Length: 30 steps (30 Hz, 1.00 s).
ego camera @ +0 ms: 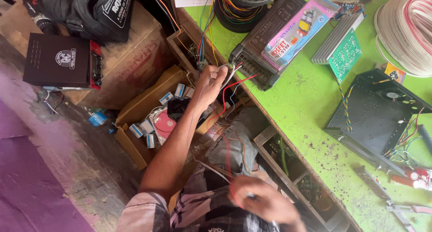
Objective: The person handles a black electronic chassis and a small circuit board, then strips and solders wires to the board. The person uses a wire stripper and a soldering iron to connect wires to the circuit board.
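Observation:
My left hand reaches out past the edge of the green workbench, fingers closed on a bunch of thin wires, white, red and blue. These wires run to a black metal power unit lying on the bench. A red wire loops down from that hand toward my lap. My right hand is low and close to my body over my plaid shirt, blurred by motion. It pinches the red wire's lower end and a small dark item I cannot identify.
A pink box lies on the power unit. On the bench are a green circuit board, a finned heat sink, an open black chassis with a fan, cable coils and pliers. Cardboard boxes and a black amplifier stand on the floor.

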{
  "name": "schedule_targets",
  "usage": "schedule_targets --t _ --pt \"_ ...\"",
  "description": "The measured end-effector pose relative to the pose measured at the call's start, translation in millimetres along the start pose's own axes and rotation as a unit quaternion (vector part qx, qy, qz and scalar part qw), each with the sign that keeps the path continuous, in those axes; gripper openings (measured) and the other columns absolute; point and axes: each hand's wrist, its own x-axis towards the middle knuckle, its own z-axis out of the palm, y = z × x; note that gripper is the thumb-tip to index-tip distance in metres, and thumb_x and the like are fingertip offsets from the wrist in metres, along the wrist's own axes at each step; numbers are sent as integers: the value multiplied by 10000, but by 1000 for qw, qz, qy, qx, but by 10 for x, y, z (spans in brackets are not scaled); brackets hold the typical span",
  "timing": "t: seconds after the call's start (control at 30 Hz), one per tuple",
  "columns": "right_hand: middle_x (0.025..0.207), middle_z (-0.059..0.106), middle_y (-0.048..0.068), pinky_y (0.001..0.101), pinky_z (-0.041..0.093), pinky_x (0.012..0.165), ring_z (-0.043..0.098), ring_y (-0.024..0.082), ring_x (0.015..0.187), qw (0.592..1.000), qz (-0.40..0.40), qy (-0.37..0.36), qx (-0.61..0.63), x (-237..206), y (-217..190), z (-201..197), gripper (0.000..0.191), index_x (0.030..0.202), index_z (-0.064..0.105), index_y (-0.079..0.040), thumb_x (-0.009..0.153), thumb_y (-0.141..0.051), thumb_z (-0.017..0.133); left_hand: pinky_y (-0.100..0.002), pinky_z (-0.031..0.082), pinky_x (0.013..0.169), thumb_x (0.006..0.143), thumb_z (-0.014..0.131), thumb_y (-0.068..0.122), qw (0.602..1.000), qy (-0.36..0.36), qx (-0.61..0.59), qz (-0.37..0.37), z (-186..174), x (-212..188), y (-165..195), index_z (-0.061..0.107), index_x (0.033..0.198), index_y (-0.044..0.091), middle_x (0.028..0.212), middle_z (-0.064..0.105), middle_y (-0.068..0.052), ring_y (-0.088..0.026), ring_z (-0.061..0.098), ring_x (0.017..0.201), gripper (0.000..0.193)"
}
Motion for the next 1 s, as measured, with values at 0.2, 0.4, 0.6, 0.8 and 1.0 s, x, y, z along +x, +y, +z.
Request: schedule_targets --t 0.2,0.4,0.6,0.8,1.0 --pt "1161 678 156 421 519 826 648 268 912 932 -163 232 226 -787 -456 -357 333 1342 594 -23 1011 -40 623 -263 503 646 1004 590 486 979 -65 -117 -155 -18 81 33 751 984 43 876 739 -40 -98 625 707 471" --pt "992 675 168 383 507 793 635 245 874 927 43 373 -9 -740 -446 -414 444 1400 579 58 1018 -161 634 -301 475 595 951 705 339 975 27 -183 -120 -141 48 136 701 1017 47 873 732 -52 -135 590 660 300" --pt "956 748 161 348 570 822 717 231 892 952 20 239 190 -14 -365 -104 459 1356 614 57 1051 -279 544 -342 509 691 1039 601 272 742 -5 -670 -41 -527 120 58 644 1027 102 845 677 -63 -192 620 729 176" --pt "930 760 124 343 547 739 698 215 815 962 170 39 -208 144 -334 102 334 1261 691 -47 1009 -247 603 -369 513 704 1038 698 276 991 62 -61 98 -1101 24 440 618 1010 85 785 638 -40 -197 619 721 209" --pt "900 750 113 330 571 792 711 211 837 960 122 200 -155 90 -446 217 264 1160 755 -38 1074 -223 587 -529 463 946 975 705 200 897 -177 155 375 -396 -1394 926 536 1322 -10 1232 605 -258 -454 588 1121 439"
